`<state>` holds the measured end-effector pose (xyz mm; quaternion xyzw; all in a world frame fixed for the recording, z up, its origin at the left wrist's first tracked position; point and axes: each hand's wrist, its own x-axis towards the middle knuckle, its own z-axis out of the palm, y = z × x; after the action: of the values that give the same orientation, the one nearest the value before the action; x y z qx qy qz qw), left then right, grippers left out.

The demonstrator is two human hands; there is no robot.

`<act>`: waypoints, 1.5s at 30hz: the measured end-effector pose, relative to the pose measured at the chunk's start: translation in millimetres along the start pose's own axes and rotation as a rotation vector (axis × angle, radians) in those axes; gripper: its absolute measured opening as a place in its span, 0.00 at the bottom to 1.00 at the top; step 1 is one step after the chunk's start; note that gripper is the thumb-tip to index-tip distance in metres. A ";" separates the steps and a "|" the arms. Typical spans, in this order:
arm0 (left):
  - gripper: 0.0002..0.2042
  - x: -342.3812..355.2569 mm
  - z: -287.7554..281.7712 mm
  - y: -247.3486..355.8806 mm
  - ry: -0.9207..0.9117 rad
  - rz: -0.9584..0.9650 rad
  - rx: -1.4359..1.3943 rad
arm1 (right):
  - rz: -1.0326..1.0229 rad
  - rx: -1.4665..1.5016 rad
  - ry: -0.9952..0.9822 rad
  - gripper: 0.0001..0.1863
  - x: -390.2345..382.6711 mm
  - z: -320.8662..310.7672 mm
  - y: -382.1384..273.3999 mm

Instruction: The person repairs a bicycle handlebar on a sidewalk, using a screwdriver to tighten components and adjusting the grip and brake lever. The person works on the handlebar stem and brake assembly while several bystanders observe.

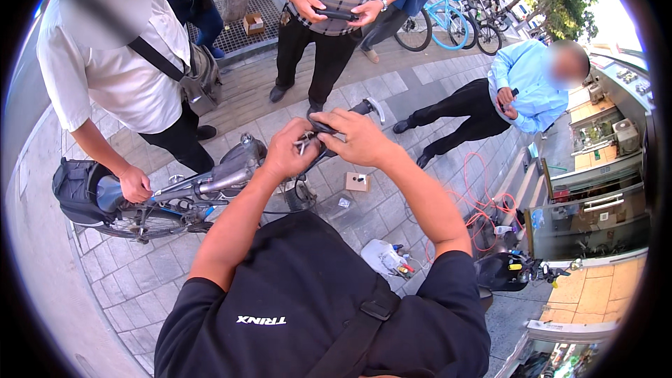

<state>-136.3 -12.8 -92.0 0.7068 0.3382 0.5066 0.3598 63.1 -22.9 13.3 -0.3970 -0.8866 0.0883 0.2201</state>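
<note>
My left hand (285, 152) and my right hand (358, 138) meet over the black handlebar (365, 107) of a silver-framed bicycle (224, 178). The left hand pinches a small metal tool (302, 145) at the handlebar's middle. The right hand is closed over the bar beside it, fingers touching the left hand. The bicycle stands across the paved ground in front of me. A person in a white shirt holds its rear with one hand (134, 183) near the saddle (105, 192).
A small cardboard box (357, 182) and a white bag with tools (386, 259) lie on the paving. An orange hose (483, 206) coils at the right by a workshop counter (595, 203). Other people stand around; parked bicycles (448, 24) are behind.
</note>
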 end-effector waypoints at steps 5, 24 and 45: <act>0.11 -4.4 3.7 -13.0 -0.011 0.140 0.059 | -0.055 -0.049 0.160 0.24 13.8 6.7 -25.2; 0.09 -3.3 24.0 -29.5 0.215 0.016 0.434 | 1.369 0.209 -0.208 0.34 26.0 -41.3 70.3; 0.09 -2.2 24.7 -24.1 0.132 -0.136 0.327 | 0.680 0.329 0.443 0.33 -39.9 25.4 122.5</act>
<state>-115.9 -6.4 -119.2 0.6967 0.4857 0.4647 0.2506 156.4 29.9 -62.6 -0.6353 -0.6110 0.2084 0.4238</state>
